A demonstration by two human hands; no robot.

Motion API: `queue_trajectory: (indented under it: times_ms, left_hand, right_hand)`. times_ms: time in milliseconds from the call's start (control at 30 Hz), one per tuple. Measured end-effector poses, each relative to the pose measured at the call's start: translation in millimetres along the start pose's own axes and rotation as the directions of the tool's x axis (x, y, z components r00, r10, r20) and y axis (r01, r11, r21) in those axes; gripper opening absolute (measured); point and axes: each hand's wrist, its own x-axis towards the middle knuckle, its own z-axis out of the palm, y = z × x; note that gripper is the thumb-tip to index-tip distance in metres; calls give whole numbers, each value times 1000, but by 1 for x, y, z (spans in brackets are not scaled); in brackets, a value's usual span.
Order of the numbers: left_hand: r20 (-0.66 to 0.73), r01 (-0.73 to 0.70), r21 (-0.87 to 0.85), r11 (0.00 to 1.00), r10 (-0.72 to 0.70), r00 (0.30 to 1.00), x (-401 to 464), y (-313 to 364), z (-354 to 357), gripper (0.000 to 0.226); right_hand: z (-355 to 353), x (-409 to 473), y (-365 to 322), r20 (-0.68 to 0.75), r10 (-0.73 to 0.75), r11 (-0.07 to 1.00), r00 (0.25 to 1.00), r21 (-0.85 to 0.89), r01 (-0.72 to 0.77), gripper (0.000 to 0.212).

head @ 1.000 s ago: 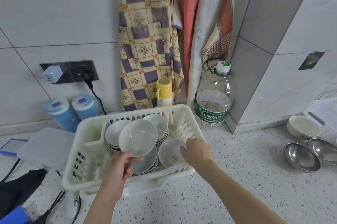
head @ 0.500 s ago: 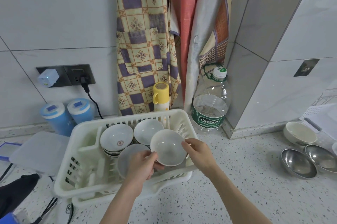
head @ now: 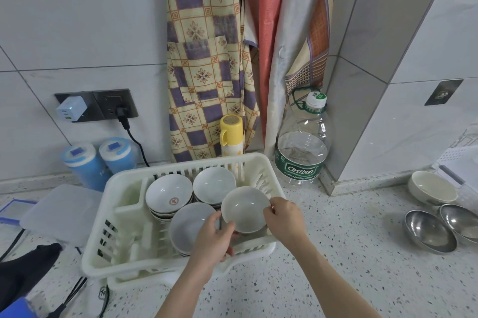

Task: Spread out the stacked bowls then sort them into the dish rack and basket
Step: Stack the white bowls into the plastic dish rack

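Head view, looking forward and down at a speckled counter. A white plastic dish rack (head: 103, 260) is sitting in the lower centre of the frame, with white ceramic bowls stacked inside it.

What is changing: a second ago the left hand (head: 212, 237) was lifting one bowl over the stacks while the right hand (head: 283, 217) was reaching to the rack's right side. Now both hands are meeting on a single white bowl (head: 244, 209), held just above the rack's right part. The left hand is curling under its near-left edge; the right hand is pinching its right rim. The bowl looks to be in the middle of being passed or set down, so the sorting is under way, not finished.

Three stacks are staying in the rack: a bowl with a red emblem (head: 169, 195) at centre left, a plain bowl stack (head: 213, 183) behind it, and a greyer bowl stack (head: 187, 227) nearest, partly behind the left hand.

The held bowl is round, so it has no long axis; its opening is facing up and tipping slightly toward the camera.

At the right edge, a cream bowl (head: 432, 189) and two steel bowls (head: 429, 233) are resting on the counter, well apart from the rack. A white basket (head: 463, 160) is only partly showing at the far right.
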Motion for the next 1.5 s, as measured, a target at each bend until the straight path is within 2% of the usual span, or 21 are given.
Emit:
queue_trajectory:
  times_ms: [200,333,433,633,1067,1133,1200,1300,1500]
  left_hand:
    - [32,23,-15,1000,-23,999,-7,4,3,27]
    - [33,32,35,999,-33,999,-7,3,4,23]
    - [36,18,89,996,-21,999,-8,0,3,16]
    - [21,25,185,982,-30,999,-12,-5,0,22]
    - [67,83,228,970,-101,993,-15,-5,2,15]
    - [67,82,234,969,-100,993,-15,-4,3,15]
    - [67,87,221,971,-104,992,-15,-4,4,14]
    - [66,93,197,976,-108,992,-16,-2,4,16]
    - [63,98,201,975,-113,992,-17,-1,5,20]
  right_hand:
    - [2,-1,0,-2,8,1000,1000,-3,-8,32]
    - [4,-1,-1,-5,22,1000,1000,-13,-23,31]
    - [4,-1,-1,13,22,998,1000,-63,-21,32]
    - [6,-1,-5,34,37,990,999,-136,-32,33]
    - [6,0,-12,141,70,925,988,-380,-11,31]
    - [8,1,-13,157,86,913,984,-408,-15,27]
    - [7,4,-15,187,104,898,977,-440,-11,13]
    - [11,6,-16,214,141,878,967,-478,-22,25]
    - [14,7,-16,240,151,855,959,-518,-5,31]
